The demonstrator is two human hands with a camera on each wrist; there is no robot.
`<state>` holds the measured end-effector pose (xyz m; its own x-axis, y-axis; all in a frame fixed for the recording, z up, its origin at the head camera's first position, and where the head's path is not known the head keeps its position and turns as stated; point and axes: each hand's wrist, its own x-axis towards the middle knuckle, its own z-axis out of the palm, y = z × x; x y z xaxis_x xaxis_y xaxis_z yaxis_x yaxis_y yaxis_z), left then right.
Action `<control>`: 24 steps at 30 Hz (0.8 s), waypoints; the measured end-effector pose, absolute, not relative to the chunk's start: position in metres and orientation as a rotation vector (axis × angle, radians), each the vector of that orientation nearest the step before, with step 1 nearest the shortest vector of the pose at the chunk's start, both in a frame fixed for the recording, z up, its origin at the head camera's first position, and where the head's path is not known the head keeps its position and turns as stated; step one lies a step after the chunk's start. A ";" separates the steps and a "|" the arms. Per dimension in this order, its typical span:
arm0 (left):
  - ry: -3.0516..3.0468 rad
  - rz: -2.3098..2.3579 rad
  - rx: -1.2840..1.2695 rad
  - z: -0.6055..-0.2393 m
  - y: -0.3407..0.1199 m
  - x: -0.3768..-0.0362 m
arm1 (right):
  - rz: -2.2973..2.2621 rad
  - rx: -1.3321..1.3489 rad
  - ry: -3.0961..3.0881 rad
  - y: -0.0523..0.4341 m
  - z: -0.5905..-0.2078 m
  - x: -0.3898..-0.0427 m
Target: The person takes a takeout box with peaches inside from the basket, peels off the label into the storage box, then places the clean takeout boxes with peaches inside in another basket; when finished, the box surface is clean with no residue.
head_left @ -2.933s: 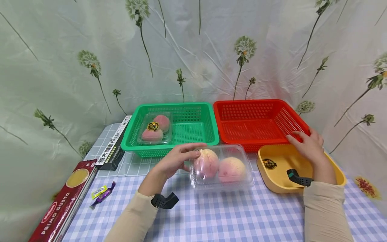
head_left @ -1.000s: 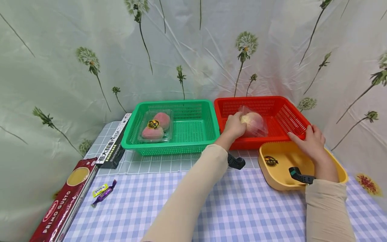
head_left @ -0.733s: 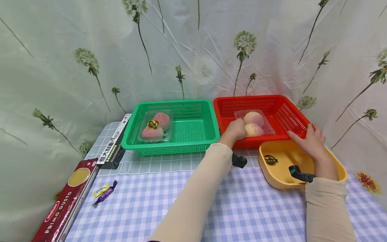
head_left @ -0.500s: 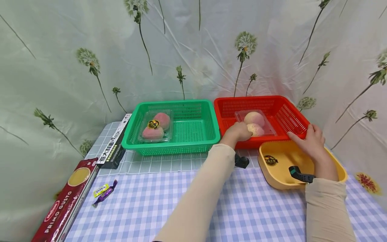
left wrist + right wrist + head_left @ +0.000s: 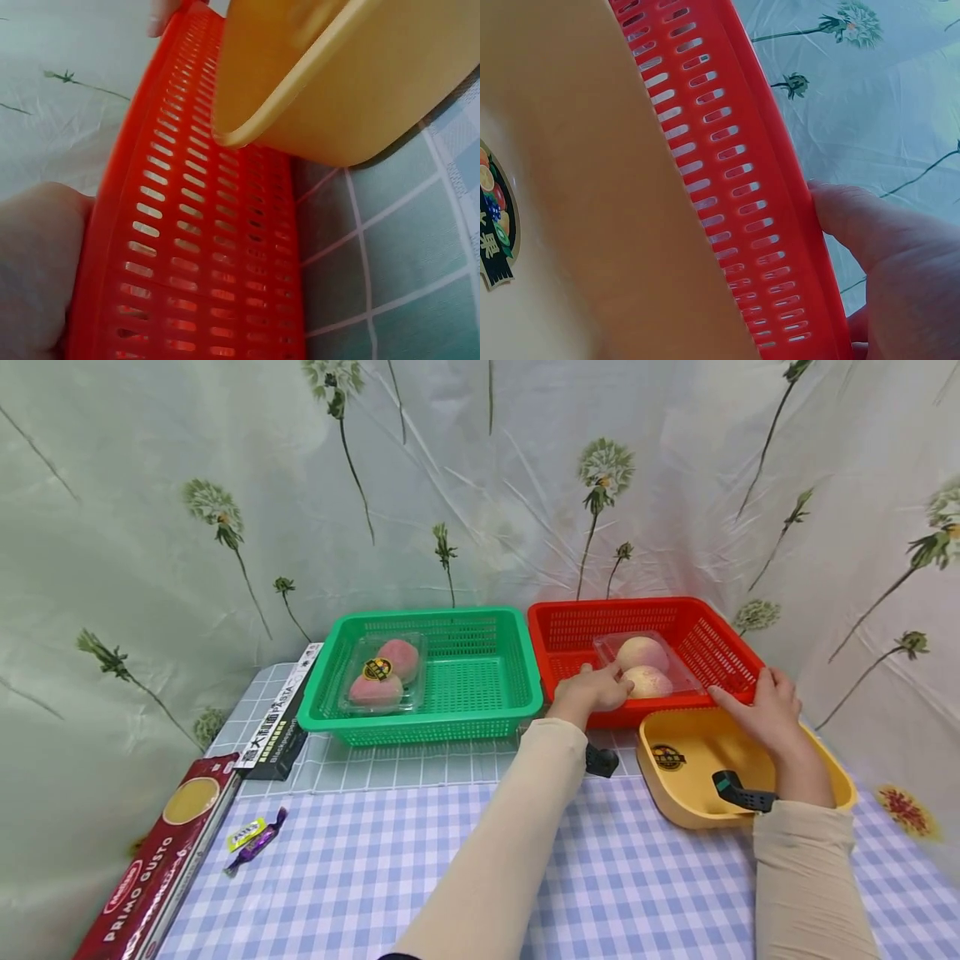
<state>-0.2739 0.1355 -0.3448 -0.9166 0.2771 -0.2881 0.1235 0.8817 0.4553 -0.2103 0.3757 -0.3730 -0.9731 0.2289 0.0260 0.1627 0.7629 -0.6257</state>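
A clear plastic box with two pale pink-yellow peaches [image 5: 642, 657] lies slanted inside the red basket [image 5: 622, 719]. My left hand [image 5: 591, 690] reaches over the front rim at the left, fingers loosely extended against the near-left side of the box. In the left wrist view, only part of this hand [image 5: 37, 262] shows beyond the basket wall; its fingertips are hidden. At the basket's front right corner, my right hand [image 5: 768, 714] grips the rim, thumb on the front side. The right wrist view shows that thumb [image 5: 847, 210] against the red rim.
A green basket [image 5: 420, 724] on the left holds another box of pinker peaches [image 5: 378, 689]. A yellow bin [image 5: 697, 818] stands before the red basket, below my right forearm. Pasta packs [image 5: 161, 852] and two wrapped candies [image 5: 255, 843] lie at the left.
My left hand has carried the peach box from in front of the baskets into the red basket. Lately its fingers have spread and the box has shifted slightly right. My right hand stays on the rim.
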 end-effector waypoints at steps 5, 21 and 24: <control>2.851 0.649 0.335 -0.355 0.137 -0.276 | 1.013 -0.312 -2.856 0.374 -0.372 -0.211; 3.223 1.021 0.906 -0.373 0.105 -0.252 | 1.012 -0.299 -2.871 0.375 -0.370 -0.210; 3.189 1.160 0.976 -0.379 0.089 -0.240 | 1.013 -0.309 -2.870 0.373 -0.370 -0.210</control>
